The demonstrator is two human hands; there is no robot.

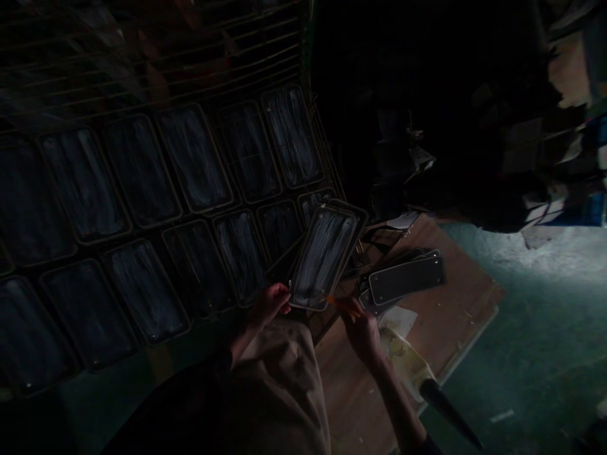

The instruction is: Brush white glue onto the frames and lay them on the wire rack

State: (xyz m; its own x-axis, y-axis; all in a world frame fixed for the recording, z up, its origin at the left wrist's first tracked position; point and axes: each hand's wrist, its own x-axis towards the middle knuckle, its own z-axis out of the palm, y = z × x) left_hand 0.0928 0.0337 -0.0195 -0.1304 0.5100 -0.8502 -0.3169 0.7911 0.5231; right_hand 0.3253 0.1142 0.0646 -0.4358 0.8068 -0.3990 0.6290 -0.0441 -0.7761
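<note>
A dark rectangular panel with a pale rim and whitish streaks lies tilted, overlapping another panel behind it. My left hand is closed at its lower left corner, the fingertips pinching the edge. In my right hand is an orange-handled brush, gripped by the handle. Its head reaches the panel's lower right part, though the bristles are too dark to make out. To the right, a small stack of plain dark panels rests on the wooden board.
Rows of streaked panels cover the left side, beside a wire rack. A pale tub stands right of my right forearm, with a dark tapered object beside it. Piled dark items fill the upper right above the green floor.
</note>
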